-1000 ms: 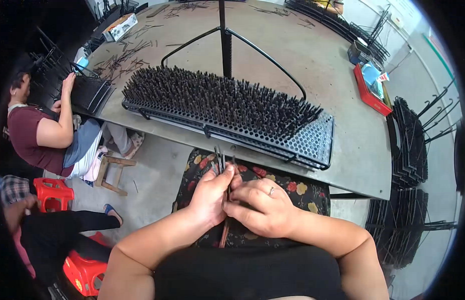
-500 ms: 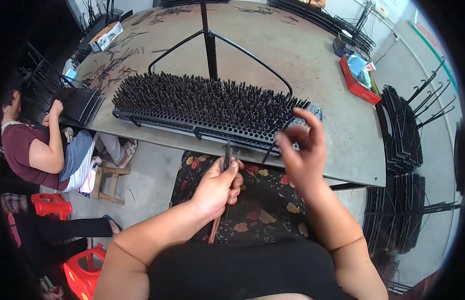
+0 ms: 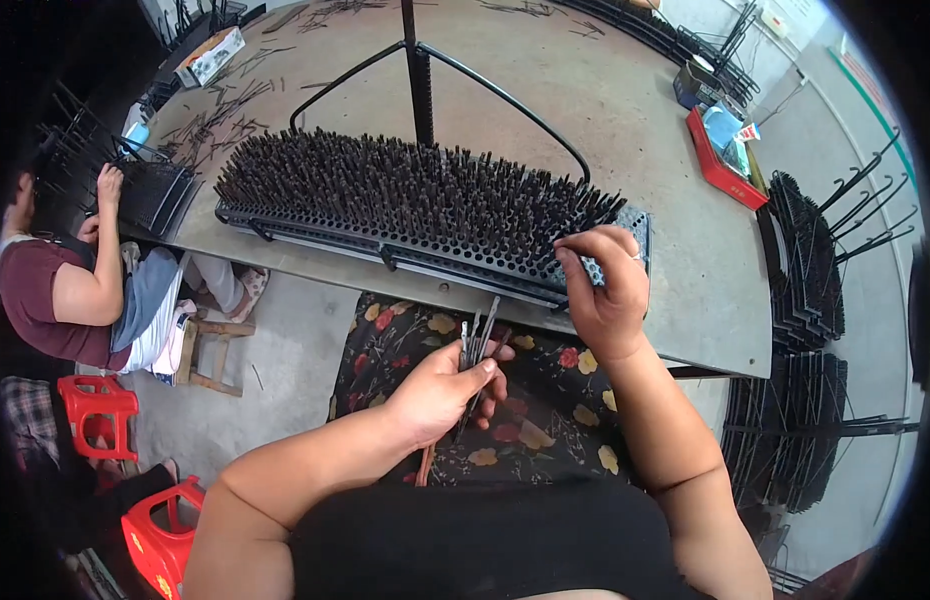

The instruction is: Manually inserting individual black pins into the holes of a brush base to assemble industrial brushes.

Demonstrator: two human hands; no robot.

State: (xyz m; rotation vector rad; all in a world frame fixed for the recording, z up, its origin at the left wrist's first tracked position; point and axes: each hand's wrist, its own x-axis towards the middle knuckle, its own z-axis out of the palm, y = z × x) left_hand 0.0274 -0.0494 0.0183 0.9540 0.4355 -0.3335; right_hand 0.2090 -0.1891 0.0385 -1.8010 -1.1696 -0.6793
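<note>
Head view, looking down: a broad grey bench (image 3: 700, 300) fills the upper part, its near edge crossing above a floral cloth (image 3: 395, 350) that covers the lap. Along that near edge lies a long black rack (image 3: 315, 246) with a perforated top, densely planted with upright dark rods (image 3: 385, 190); only toward its right end do bare holes show. A red tray (image 3: 727, 183) sits by the bench's right edge, and loose rods (image 3: 247, 98) lie scattered toward the left edge.

The right hand (image 3: 610, 280) is raised at the rack's right end, thumb and forefinger tips close together beside the last standing rods; whether a rod is pinched between them, I cannot tell. The left hand (image 3: 445, 392) is over the cloth, just short of the bench's near edge, its fingers clamped round a small bundle of slim rods (image 3: 479, 338), upper ends fanned slightly above the thumb.

Each rod looks light, stiff and smooth, perhaps slippery enough to slide against its neighbours, and thin enough possibly to bend or snap. The bundle seems best gripped around its middle; a single rod, near its upper end, where fingertips have room.
</note>
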